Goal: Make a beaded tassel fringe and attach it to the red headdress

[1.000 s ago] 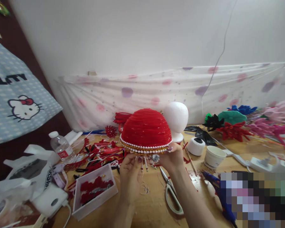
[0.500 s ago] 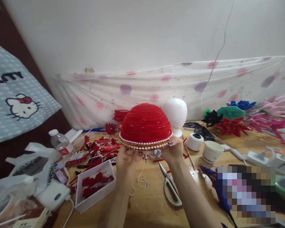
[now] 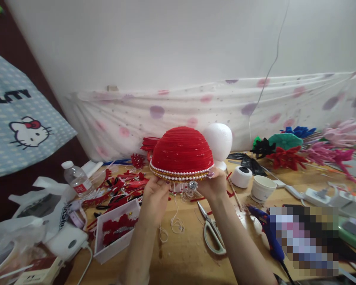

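Note:
A red dome-shaped headpiece [image 3: 182,152], ribbed all round, is held up above the table between my two hands. White and gold bead strands circle its rim, and a sparkling round ornament [image 3: 192,185] with short beaded strands hangs beneath. My left hand [image 3: 154,194] grips the rim on the left, its fingers partly hidden below. On the right, my right hand [image 3: 215,183] closes on the rim with the thumb over the beads. Behind the headpiece stands a white foam head [image 3: 219,144]. Below my hands lie scissors [image 3: 213,233] and loose white string [image 3: 177,225].
At left are a white box [image 3: 118,253] with red pieces, a plastic bottle [image 3: 78,182] and plastic bags [image 3: 52,198]. To the right stand a paper cup [image 3: 262,188], a white round container [image 3: 241,177], a blue glue gun [image 3: 268,229], power strips [image 3: 323,198] and colourful fuzzy flowers [image 3: 286,156].
The headpiece has tilted slightly, with its left side lower relative to before showing more of the underside ornament. My left hand and forearm have shifted a little left.

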The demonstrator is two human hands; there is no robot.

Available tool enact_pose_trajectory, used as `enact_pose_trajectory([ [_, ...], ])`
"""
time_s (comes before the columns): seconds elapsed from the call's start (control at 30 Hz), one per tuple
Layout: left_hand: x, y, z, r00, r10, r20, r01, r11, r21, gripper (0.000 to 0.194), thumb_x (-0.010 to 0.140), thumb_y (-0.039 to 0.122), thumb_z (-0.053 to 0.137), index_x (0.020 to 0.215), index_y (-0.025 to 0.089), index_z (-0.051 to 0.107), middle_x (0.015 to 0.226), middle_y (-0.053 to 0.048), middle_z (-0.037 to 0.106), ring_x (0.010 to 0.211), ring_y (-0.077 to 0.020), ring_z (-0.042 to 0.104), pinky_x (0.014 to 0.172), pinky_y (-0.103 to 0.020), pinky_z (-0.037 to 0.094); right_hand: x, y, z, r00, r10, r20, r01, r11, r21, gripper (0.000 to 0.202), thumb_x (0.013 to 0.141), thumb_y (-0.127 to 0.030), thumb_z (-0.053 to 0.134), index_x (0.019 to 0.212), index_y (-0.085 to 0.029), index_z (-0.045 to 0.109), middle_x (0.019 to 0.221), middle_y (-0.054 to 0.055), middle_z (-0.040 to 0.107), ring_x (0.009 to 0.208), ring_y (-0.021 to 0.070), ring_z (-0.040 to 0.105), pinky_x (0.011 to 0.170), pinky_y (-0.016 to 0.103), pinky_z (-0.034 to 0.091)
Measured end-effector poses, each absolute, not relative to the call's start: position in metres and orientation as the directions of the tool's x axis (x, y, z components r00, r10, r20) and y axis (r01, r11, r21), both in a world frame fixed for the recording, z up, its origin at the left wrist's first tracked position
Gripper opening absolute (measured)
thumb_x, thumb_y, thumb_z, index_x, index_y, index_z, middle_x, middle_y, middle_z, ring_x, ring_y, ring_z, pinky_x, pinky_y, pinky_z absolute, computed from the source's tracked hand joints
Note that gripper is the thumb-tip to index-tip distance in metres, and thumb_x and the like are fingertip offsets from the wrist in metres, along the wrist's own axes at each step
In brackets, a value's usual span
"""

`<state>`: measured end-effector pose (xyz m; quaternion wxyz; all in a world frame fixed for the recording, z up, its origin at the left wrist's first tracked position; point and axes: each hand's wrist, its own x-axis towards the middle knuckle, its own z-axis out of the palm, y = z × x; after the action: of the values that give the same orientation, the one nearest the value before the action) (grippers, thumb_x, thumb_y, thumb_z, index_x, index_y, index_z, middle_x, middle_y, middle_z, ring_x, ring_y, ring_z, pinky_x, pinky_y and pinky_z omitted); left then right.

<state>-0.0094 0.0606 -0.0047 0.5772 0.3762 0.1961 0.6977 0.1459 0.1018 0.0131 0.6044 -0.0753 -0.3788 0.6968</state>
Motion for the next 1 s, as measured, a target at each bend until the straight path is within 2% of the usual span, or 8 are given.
enact_pose_trajectory([
  [0.1, -0.006, 0.059, -0.008, -0.028, 0.963, 0.269, -0.688, -0.214, 0.693, 0.04, 0.065, 0.024, 0.084, 0.102, 0.022, 0.071, 0.093, -0.003, 0.078, 0.088, -0.0198, 0.072, 0.093, -0.039, 0.052, 0.145, 0.103, 0.009, -0.267, 0.904, 0.334, -0.799, -0.014, -0.601, 0.062, 0.042, -0.014, 0.047, 0.098, -0.024, 0.071, 0.078, 0.0, 0.077, 0.086, 0.0292, 0.072, 0.088, 0.051, 0.055],
  [0.23, -0.004, 0.058, -0.014, -0.027, 0.973, 0.231, -0.723, -0.178, 0.668, 0.036, 0.069, 0.025, 0.082, 0.103, 0.022, 0.071, 0.095, -0.003, 0.077, 0.093, -0.0209, 0.071, 0.094, -0.039, 0.051, 0.143, 0.103, 0.004, -0.285, 0.902, 0.324, -0.809, -0.046, -0.586, 0.061, 0.042, -0.014, 0.046, 0.097, -0.024, 0.071, 0.086, 0.001, 0.079, 0.09, 0.0292, 0.072, 0.089, 0.05, 0.055],
  [0.43, -0.004, 0.066, -0.031, -0.164, 0.967, 0.194, -0.672, -0.253, 0.696, 0.026, 0.07, 0.026, 0.081, 0.095, 0.023, 0.074, 0.095, -0.002, 0.076, 0.097, -0.0201, 0.069, 0.092, -0.034, 0.051, 0.14, 0.106, -0.01, -0.285, 0.917, 0.28, -0.825, -0.086, -0.559, 0.055, 0.047, -0.016, 0.047, 0.096, -0.023, 0.071, 0.085, 0.001, 0.079, 0.093, 0.0298, 0.071, 0.088, 0.05, 0.054],
  [0.6, -0.005, 0.068, -0.042, -0.124, 0.968, 0.218, -0.631, -0.247, 0.736, 0.018, 0.071, 0.029, 0.083, 0.085, 0.021, 0.074, 0.082, -0.001, 0.074, 0.082, -0.0167, 0.069, 0.079, -0.027, 0.053, 0.138, 0.11, -0.021, -0.305, 0.921, 0.24, -0.838, -0.14, -0.528, 0.051, 0.052, -0.016, 0.05, 0.099, -0.024, 0.071, 0.085, 0.001, 0.079, 0.091, 0.0281, 0.071, 0.085, 0.048, 0.054],
  [0.7, -0.01, 0.067, -0.05, -0.132, 0.97, 0.203, -0.624, -0.24, 0.743, 0.016, 0.073, 0.031, 0.083, 0.082, 0.022, 0.073, 0.082, 0.0, 0.075, 0.078, -0.0135, 0.069, 0.076, -0.023, 0.053, 0.139, 0.103, -0.024, -0.296, 0.932, 0.211, -0.878, -0.178, -0.445, 0.044, 0.058, -0.015, 0.055, 0.098, -0.026, 0.071, 0.086, -0.001, 0.079, 0.086, 0.0227, 0.071, 0.082, 0.041, 0.055],
  [0.83, -0.02, 0.069, -0.072, -0.132, 0.981, 0.139, -0.634, -0.192, 0.749, 0.019, 0.069, 0.032, 0.086, 0.08, 0.022, 0.074, 0.084, -0.001, 0.077, 0.082, -0.015, 0.071, 0.08, -0.026, 0.055, 0.141, 0.092, -0.035, -0.312, 0.946, 0.092, -0.906, -0.267, -0.329, 0.026, 0.064, -0.019, 0.065, 0.089, -0.025, 0.071, 0.084, -0.002, 0.079, 0.081, 0.0177, 0.071, 0.074, 0.031, 0.054],
  [1.0, -0.03, 0.077, -0.107, -0.178, 0.983, -0.04, -0.618, -0.08, 0.782, 0.03, 0.058, 0.033, 0.092, 0.082, 0.021, 0.077, 0.084, -0.003, 0.078, 0.084, -0.0196, 0.073, 0.083, -0.032, 0.056, 0.134, 0.096, -0.06, -0.334, 0.937, -0.098, -0.898, -0.348, -0.27, 0.012, 0.071, -0.028, 0.071, 0.08, -0.02, 0.069, 0.072, 0.0, 0.077, 0.07, 0.0149, 0.069, 0.071, 0.027, 0.05],
])
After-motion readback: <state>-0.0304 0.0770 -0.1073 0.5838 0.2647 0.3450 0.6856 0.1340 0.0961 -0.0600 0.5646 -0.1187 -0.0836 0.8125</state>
